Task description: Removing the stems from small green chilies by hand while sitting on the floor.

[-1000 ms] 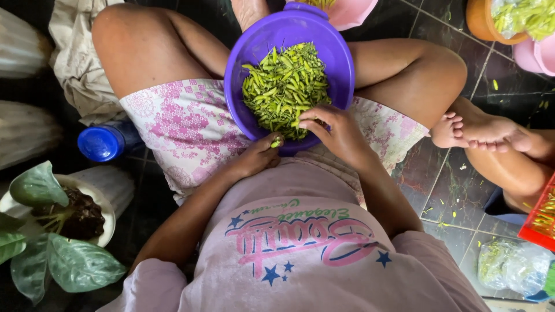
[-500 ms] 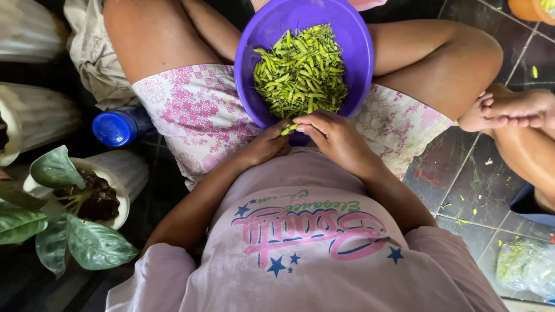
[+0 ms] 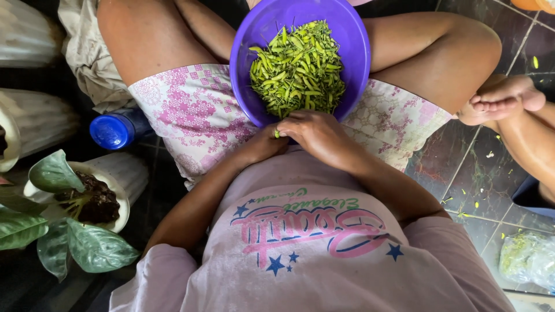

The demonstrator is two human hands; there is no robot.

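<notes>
A purple plastic bowl (image 3: 248,86) rests in my lap between my crossed legs, heaped with cut green bean pieces (image 3: 298,66). Both hands meet at the bowl's near rim, against my pink shirt. My left hand (image 3: 261,145) and my right hand (image 3: 315,136) touch each other, fingers curled, and pinch one small green bean piece (image 3: 277,134) between them. The fingertips are mostly hidden under the knuckles.
A blue-capped bottle (image 3: 113,130) lies by my left thigh. A white pot with a leafy plant (image 3: 75,202) and other ribbed white pots (image 3: 32,37) stand at the left. Another person's foot (image 3: 503,98) rests on the dark tiled floor at the right, near a plastic bag (image 3: 529,257).
My hands stay together at the bowl's near rim, working a bean piece. The view has shifted, so the bowl and legs sit further right and higher in the frame.
</notes>
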